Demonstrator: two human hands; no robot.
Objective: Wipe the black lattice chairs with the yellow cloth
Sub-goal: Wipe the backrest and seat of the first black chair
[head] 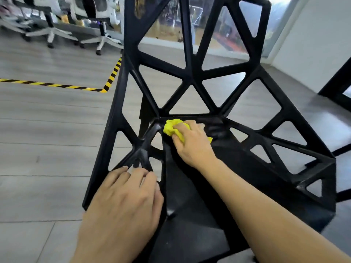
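The right hand (191, 143) bunches the yellow cloth (173, 129) under curled fingers and presses it onto the rear left corner of the seat, where the seat meets the backrest of the black lattice chair (191, 76). The cloth is soft and nappy, crumpled into a wad, a small corner showing past the far side of the hand. The left hand (125, 202) rests on the chair's left side frame — fingers relaxed and laid over the struts, gripping nothing. The chair is hard, moulded, semi-gloss material, its back and sides formed of straight struts enclosing triangular openings; the seat panel is solid. No legible markings on it. Beyond it, grey wood-grain plank floor (47, 133) carries yellow-and-black hazard tape (57, 85); white office chairs (102, 21) stand further off.
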